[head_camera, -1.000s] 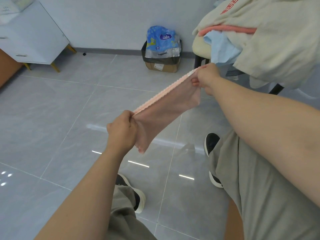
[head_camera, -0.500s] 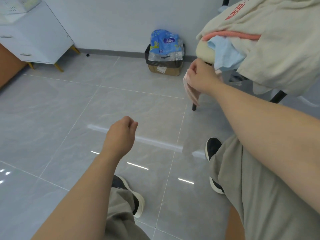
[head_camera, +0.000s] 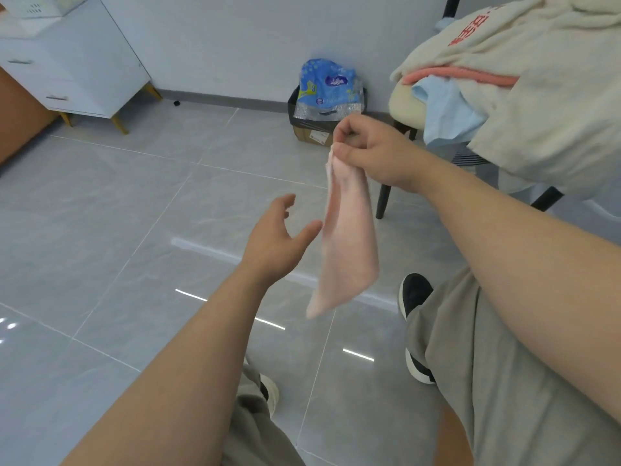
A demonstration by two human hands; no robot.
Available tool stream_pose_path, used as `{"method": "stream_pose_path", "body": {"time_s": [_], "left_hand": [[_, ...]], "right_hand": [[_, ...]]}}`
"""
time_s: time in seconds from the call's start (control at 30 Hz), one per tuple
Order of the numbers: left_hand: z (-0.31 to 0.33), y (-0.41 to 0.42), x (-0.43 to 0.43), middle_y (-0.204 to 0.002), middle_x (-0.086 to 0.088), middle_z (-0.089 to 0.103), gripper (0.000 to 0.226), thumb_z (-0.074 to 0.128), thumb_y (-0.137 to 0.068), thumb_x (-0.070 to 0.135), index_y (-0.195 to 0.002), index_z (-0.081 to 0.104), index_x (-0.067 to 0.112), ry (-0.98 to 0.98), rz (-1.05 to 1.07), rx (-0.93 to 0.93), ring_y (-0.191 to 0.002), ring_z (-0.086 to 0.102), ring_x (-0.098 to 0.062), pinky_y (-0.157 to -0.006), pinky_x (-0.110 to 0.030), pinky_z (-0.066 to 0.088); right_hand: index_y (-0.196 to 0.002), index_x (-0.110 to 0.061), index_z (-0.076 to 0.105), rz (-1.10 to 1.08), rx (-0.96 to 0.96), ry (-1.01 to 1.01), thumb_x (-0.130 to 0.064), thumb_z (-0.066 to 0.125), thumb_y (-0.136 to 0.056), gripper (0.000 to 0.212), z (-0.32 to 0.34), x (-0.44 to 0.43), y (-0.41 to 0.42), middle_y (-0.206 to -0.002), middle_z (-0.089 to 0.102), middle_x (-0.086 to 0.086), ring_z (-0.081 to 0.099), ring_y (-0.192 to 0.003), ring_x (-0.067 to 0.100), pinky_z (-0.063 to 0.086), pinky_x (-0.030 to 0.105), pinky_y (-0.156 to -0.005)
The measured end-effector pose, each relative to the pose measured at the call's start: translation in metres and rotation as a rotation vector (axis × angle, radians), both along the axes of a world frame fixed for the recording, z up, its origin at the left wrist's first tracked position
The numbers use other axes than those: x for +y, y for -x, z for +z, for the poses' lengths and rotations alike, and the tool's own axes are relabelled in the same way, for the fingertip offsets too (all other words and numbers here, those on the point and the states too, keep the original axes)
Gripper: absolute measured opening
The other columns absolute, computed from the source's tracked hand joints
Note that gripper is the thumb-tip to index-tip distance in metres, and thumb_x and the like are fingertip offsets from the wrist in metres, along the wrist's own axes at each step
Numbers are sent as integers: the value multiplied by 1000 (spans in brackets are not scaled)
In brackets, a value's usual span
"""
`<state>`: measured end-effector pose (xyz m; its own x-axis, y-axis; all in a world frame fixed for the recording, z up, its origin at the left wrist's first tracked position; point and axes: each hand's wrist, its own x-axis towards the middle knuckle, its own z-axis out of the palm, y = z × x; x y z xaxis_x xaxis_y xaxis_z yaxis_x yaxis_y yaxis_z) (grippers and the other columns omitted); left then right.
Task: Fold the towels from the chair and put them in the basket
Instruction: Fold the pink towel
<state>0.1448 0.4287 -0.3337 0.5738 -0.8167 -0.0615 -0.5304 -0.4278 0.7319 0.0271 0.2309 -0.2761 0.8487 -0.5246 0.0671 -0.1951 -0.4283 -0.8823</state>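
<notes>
Pink thin cloth towel [head_camera: 349,237], doubled lengthwise, hanging slack in the air above the grey tiled floor [head_camera: 134,230], just in front of the chair. It is pinched at its top edge by the right grip [head_camera: 373,153]. A second ago it was stretched taut between both hands. The left grip [head_camera: 275,237] has since let go and now returns spread, fingertips just beside the hanging edge, contact uncertain. Judged: first fold made, second pending, lower end to be caught next. A cream terry towel [head_camera: 537,79] and others remain heaped on the black-legged cushioned chair [head_camera: 403,105]. No basket identifiable.
</notes>
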Motion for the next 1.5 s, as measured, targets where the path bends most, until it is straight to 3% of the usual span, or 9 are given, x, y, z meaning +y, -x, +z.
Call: {"method": "stream_pose_path", "body": {"time_s": [0.13,0.3,0.43,0.7,1.0,1.17,1.27,1.4,1.5], "left_hand": [[10,9,-10,-144,15,50,80,68,-80,64,-148,36,36,27,-59,226,-131,48,-5,-106,-32,42],[9,17,-13,-88,4,74,13,73,-87,32,-93,71,22,37,-14,268,-85,71,-15,-82,-46,58],[8,16,-10,-71,3,61,22,78,-81,31,-82,61,16,28,-26,197,-67,59,-17,-64,-36,51],[16,19,-9,-100,11,57,54,55,-88,11,-135,37,31,30,-45,-10,-84,59,-4,-62,-21,44],[9,11,0,-93,5,59,53,51,-79,1,-126,47,24,-130,-50,-63,-77,56,-11,-56,-26,42],[7,5,5,-90,6,61,41,46,-81,3,-116,53,21,-161,41,20,-76,61,-13,-57,-33,51],[8,1,8,-95,5,60,40,41,-85,3,-120,47,21,-139,104,35,-80,58,-8,-57,-26,42],[12,-1,15,-106,6,54,49,37,-83,-2,-122,39,26,-33,-10,-68,-87,55,-19,-61,-31,39],[11,-6,18,-117,-1,54,50,40,-88,-2,-126,47,30,-31,-167,-226,-90,51,-17,-70,-29,37]], "right_hand": [[-96,-23,55,56,-36,-82,-25,57,-99,4,2,11,-2,-76,49,12,40,-66,20,36,28,-55],[-95,-25,51,-61,-55,-13,-27,54,-100,6,-1,11,-5,-72,42,8,33,-59,17,30,22,-48],[-99,-23,48,-168,-18,118,-27,49,-102,5,-4,0,-5,-66,45,-2,36,-50,3,34,12,-51],[-101,-25,45,-422,-2,172,-28,44,-103,3,-17,-35,3,-78,50,-4,44,-67,5,34,17,-60],[-97,-25,43,-726,80,112,-22,40,-98,5,-37,-62,10,-93,57,-7,56,-91,18,46,37,-87],[-94,-29,45,-906,221,74,-21,37,-94,11,-45,-69,15,-103,57,-2,55,-89,22,43,32,-72],[-99,-24,46,-920,157,-43,-14,38,-95,13,-53,-72,18,-92,52,-6,51,-89,19,44,30,-74],[-102,-17,52,-1018,39,-245,-12,39,-96,15,-61,-80,17,-112,54,2,51,-87,16,41,26,-75],[-116,-8,51,-1071,14,-386,-1,37,-90,31,-65,-88,16,-109,65,14,57,-67,19,45,18,-47]]}}
